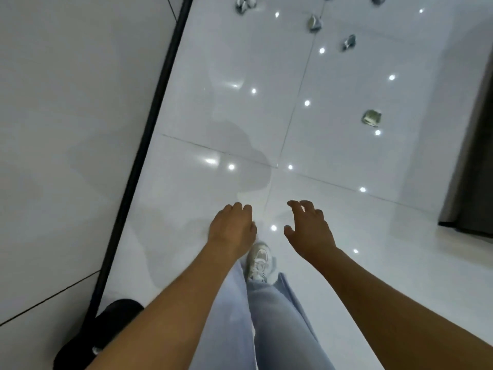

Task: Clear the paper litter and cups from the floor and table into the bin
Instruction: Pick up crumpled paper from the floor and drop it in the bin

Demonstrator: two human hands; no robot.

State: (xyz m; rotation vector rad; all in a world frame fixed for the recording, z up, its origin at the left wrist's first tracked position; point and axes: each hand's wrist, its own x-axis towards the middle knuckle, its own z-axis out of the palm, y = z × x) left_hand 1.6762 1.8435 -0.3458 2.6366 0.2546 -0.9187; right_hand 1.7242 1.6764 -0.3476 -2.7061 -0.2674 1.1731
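Observation:
Several crumpled paper wads lie on the glossy white tiled floor ahead. The nearest wad (pixel 371 118) is at the right, with others farther off (pixel 349 42) (pixel 314 22) (pixel 245 4). My left hand (pixel 231 227) hangs over the floor with its fingers loosely curled and holds nothing. To its right, my right hand (pixel 310 227) is spread, fingers relaxed, also empty. Both hands are well short of the paper. No bin or cup is in view.
A white wall (pixel 74 129) with a black skirting strip (pixel 149 145) runs along the left. A black object (pixel 106 332) sits at its foot, bottom left. A dark panel (pixel 474 169) stands at the right. My pale jeans and white shoe (pixel 257 261) are below the hands.

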